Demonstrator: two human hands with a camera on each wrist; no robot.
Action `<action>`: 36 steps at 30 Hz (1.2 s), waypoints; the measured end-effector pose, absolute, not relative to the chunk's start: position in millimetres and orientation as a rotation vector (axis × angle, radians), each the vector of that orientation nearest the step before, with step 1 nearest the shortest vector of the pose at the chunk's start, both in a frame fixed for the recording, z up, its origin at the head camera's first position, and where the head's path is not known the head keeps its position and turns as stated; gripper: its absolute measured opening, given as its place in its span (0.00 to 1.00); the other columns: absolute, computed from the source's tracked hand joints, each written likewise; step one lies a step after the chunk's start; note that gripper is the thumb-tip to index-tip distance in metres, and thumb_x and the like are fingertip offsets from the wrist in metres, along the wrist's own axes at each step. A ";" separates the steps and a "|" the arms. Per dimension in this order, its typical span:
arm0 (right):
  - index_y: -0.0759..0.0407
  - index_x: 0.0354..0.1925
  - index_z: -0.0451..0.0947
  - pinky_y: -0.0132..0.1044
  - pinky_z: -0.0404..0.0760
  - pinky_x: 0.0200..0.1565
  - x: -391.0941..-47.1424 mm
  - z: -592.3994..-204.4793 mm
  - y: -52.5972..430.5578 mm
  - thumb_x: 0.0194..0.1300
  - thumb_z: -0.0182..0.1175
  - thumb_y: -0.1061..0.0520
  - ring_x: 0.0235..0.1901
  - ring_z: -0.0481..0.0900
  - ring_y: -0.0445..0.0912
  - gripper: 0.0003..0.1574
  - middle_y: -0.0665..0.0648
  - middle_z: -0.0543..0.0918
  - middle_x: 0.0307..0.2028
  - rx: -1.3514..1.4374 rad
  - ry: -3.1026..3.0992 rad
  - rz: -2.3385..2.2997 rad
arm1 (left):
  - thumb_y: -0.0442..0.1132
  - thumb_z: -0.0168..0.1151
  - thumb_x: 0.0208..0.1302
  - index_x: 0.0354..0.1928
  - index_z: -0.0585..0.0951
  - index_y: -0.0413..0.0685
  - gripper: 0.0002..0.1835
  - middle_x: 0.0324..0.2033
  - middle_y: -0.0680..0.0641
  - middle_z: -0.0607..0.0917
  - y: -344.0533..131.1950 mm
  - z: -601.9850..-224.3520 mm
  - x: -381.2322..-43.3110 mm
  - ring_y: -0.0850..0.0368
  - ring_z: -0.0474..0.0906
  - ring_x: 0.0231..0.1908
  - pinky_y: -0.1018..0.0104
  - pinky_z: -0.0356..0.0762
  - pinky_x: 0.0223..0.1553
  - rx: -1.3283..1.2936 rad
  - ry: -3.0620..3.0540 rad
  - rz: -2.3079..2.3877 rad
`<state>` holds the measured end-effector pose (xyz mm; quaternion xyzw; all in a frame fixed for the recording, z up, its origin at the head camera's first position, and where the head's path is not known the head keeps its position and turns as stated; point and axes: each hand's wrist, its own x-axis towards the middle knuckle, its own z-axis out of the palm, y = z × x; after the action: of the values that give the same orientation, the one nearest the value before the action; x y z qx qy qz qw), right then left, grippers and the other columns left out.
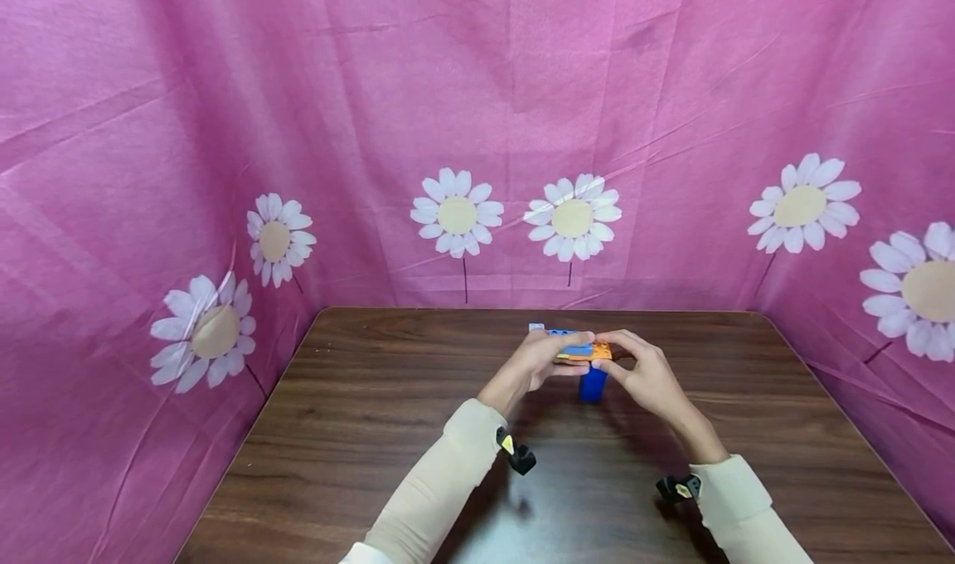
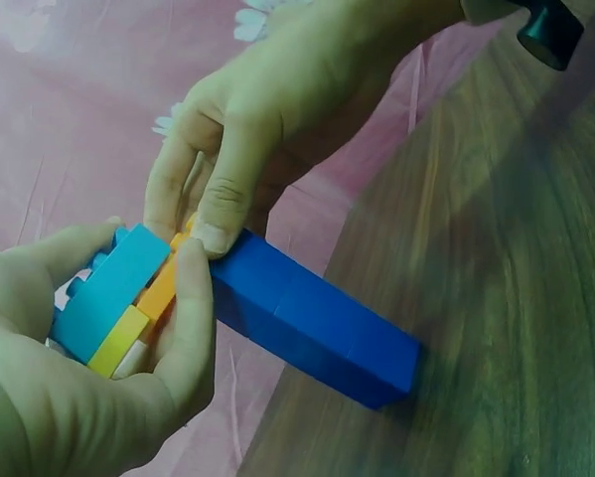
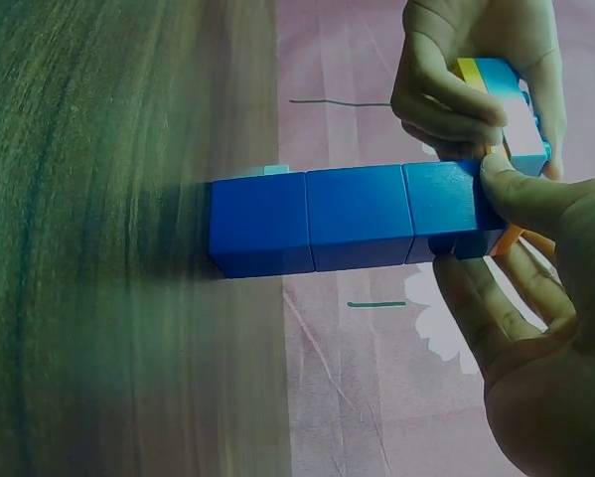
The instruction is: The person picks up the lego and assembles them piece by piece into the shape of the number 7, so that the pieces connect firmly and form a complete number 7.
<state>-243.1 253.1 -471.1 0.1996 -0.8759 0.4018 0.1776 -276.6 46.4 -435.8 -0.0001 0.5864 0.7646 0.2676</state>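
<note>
A tower of dark blue toy building blocks (image 1: pixel 592 386) stands upright on the table. At its top an orange brick (image 2: pixel 160 288) reaches out sideways, with a light blue brick (image 2: pixel 113 296) on it. Under the light blue one, a yellow brick (image 2: pixel 119 340) and a whitish piece (image 2: pixel 131 361) show beside the palm. My left hand (image 1: pixel 533 362) grips this overhanging part, thumb above and fingers beneath. My right hand (image 1: pixel 647 375) pinches the orange brick between thumb and fingers, right where it meets the tower; its thumb (image 3: pixel 520 194) overlaps the top blue block.
Behind the left hand a small pale blue piece (image 1: pixel 536 327) shows. The brown wooden table (image 1: pixel 358 398) runs back to a pink curtain (image 1: pixel 358 133) printed with white daisies, which also hangs along both sides. Each sleeve cuff carries a black wrist camera (image 1: pixel 520 459).
</note>
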 end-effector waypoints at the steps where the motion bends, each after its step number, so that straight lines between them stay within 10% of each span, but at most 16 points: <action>1: 0.60 0.57 0.85 0.34 0.88 0.45 -242.8 -471.0 253.3 0.65 0.74 0.66 0.46 0.82 0.33 0.22 0.58 0.89 0.52 0.564 -2.480 1.147 | 0.45 0.78 0.66 0.51 0.80 0.34 0.24 0.41 0.41 0.91 46.5 -435.5 -276.6 0.51 0.92 0.35 0.55 0.89 0.49 -0.009 1.578 2.063; 21: 0.62 0.58 0.84 0.30 0.87 0.45 -242.9 -470.4 253.2 0.65 0.73 0.68 0.46 0.85 0.41 0.23 0.59 0.88 0.51 0.571 -2.475 1.189 | 0.43 0.77 0.67 0.40 0.85 0.37 0.14 0.32 0.45 0.88 50.0 -435.1 -275.7 0.58 0.88 0.27 0.70 0.89 0.35 -0.048 1.606 2.075; 36: 0.62 0.57 0.85 0.22 0.83 0.45 -244.1 -469.4 253.7 0.65 0.74 0.68 0.44 0.81 0.30 0.22 0.59 0.88 0.50 0.564 -2.460 1.199 | 0.43 0.77 0.67 0.40 0.84 0.37 0.15 0.31 0.45 0.87 52.7 -435.2 -276.7 0.58 0.85 0.25 0.72 0.87 0.31 -0.059 1.615 2.085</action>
<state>-244.1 253.7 -469.4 0.1987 -0.8671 0.4228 0.1729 -276.7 52.7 -435.2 -0.0216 0.5930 0.7654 0.2492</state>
